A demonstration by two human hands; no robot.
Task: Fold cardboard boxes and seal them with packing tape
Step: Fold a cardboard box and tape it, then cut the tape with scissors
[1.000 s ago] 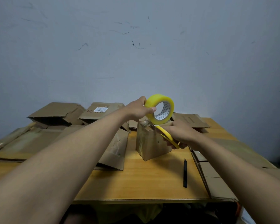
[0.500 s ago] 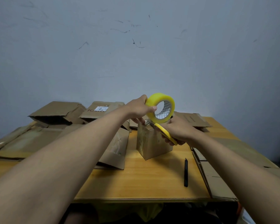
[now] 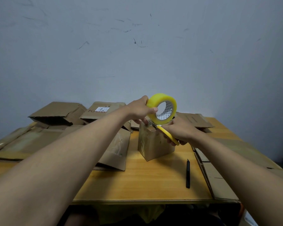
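Head view, wooden table, flattened cardboard, scuffed grey wall

TEXT: "KA…" partly legible, printed on flattened cardboard box | white label: print too small to read

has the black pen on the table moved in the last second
No. The black pen lies in the same spot on the wooden table, right of the small cardboard box.
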